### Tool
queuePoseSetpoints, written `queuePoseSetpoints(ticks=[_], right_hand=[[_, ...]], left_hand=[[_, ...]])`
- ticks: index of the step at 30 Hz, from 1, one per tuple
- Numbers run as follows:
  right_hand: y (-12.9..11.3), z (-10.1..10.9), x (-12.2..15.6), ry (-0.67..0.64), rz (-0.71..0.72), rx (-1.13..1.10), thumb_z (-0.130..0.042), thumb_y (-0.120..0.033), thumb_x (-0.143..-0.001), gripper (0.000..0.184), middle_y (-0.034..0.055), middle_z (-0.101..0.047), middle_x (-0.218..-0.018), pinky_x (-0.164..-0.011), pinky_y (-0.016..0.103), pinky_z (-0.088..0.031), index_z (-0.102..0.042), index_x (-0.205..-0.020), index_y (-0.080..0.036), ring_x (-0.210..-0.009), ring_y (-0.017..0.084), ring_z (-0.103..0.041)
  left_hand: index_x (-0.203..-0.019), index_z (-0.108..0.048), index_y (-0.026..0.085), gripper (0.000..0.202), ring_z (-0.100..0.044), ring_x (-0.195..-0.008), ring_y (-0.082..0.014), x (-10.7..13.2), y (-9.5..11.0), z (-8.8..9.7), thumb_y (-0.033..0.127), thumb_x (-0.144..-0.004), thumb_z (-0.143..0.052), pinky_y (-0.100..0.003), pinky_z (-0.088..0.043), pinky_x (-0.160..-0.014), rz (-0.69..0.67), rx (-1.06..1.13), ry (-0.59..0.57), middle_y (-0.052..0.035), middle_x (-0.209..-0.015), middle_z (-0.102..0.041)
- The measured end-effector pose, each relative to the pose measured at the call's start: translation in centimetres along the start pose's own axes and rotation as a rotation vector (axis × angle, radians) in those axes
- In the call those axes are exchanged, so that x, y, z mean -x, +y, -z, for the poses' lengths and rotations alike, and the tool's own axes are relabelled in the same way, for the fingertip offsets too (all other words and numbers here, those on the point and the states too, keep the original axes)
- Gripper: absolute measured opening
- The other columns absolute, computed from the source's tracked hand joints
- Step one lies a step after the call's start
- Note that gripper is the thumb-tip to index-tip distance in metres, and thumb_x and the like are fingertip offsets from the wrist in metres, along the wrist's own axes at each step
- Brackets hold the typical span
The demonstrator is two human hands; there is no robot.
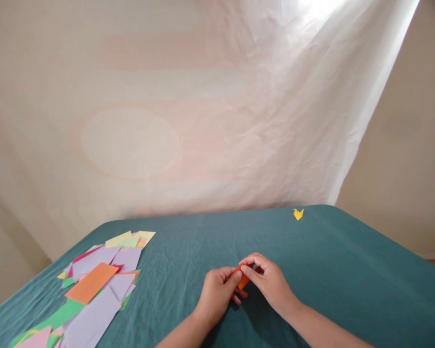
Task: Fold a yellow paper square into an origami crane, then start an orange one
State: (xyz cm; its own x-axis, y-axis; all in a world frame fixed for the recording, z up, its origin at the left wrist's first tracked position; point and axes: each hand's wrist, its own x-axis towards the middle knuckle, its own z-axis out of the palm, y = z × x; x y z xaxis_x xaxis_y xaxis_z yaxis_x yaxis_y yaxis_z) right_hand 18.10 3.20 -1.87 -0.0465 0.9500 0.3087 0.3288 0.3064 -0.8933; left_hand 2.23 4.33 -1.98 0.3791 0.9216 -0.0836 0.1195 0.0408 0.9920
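A small folded piece of orange paper (243, 279) is pinched between both my hands just above the teal tablecloth (333, 270). My left hand (217, 292) grips its left end with thumb and curled fingers. My right hand (270, 282) closes over its right side, fingertips pressed on the fold. Most of the paper is hidden behind my fingers.
A loose pile of coloured paper sheets (94, 290), purple, orange, green and yellow, lies at the left of the table. A small yellow folded paper figure (298, 213) sits near the far edge. A white sheet (203, 106) hangs as a backdrop behind the table.
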Motion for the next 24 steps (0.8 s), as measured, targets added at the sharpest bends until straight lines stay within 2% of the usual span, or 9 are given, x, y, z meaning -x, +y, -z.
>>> queuePoseSetpoints(ticks=[10, 16, 20, 24], right_hand=[[-0.41, 0.06, 0.09, 0.033, 0.108, 0.067, -0.053, -0.034, -0.088, 0.022, 0.0042, -0.065, -0.081, -0.064, 0.026, -0.044, -0.069, -0.081, -0.020, -0.075, 0.017, -0.059], [-0.40, -0.07, 0.28, 0.056, 0.196, 0.143, -0.049, -0.032, -0.091, 0.023, 0.0047, -0.063, -0.082, -0.074, 0.028, -0.045, -0.069, -0.086, -0.022, -0.081, 0.018, -0.058], [-0.77, -0.05, 0.37, 0.039, 0.214, 0.160, -0.047, -0.031, -0.092, 0.025, 0.0043, -0.062, -0.080, -0.073, 0.028, -0.044, -0.067, -0.082, -0.021, -0.080, 0.018, -0.057], [-0.78, -0.08, 0.38, 0.006, 0.208, 0.115, -0.046, -0.031, -0.093, 0.026, 0.0038, -0.062, -0.080, -0.072, 0.027, -0.044, -0.066, -0.081, -0.021, -0.079, 0.017, -0.058]], left_hand=[[-0.085, -0.067, 0.011, 0.040, -0.066, -0.060, -0.0186, 0.04, 0.21, -0.04, 0.048, -0.080, -0.054, -0.022, -0.047, -0.045, -0.023, -0.041, 0.000, -0.0048, -0.065, -0.064], [-0.082, -0.065, 0.012, 0.036, -0.065, -0.059, -0.0172, 0.20, 0.04, -0.30, 0.044, -0.085, -0.048, -0.021, -0.047, -0.045, -0.068, -0.113, 0.010, -0.0037, -0.065, -0.062], [-0.080, -0.063, 0.012, 0.037, -0.064, -0.057, -0.0166, 0.19, -0.04, -0.17, 0.045, -0.086, -0.046, -0.020, -0.045, -0.045, -0.061, -0.149, -0.004, -0.0031, -0.063, -0.062], [-0.073, -0.062, 0.014, 0.039, -0.056, -0.045, -0.0116, 0.39, 0.38, 0.35, 0.047, -0.086, -0.045, -0.018, -0.038, -0.042, -0.074, -0.239, -0.054, 0.0001, -0.053, -0.059]])
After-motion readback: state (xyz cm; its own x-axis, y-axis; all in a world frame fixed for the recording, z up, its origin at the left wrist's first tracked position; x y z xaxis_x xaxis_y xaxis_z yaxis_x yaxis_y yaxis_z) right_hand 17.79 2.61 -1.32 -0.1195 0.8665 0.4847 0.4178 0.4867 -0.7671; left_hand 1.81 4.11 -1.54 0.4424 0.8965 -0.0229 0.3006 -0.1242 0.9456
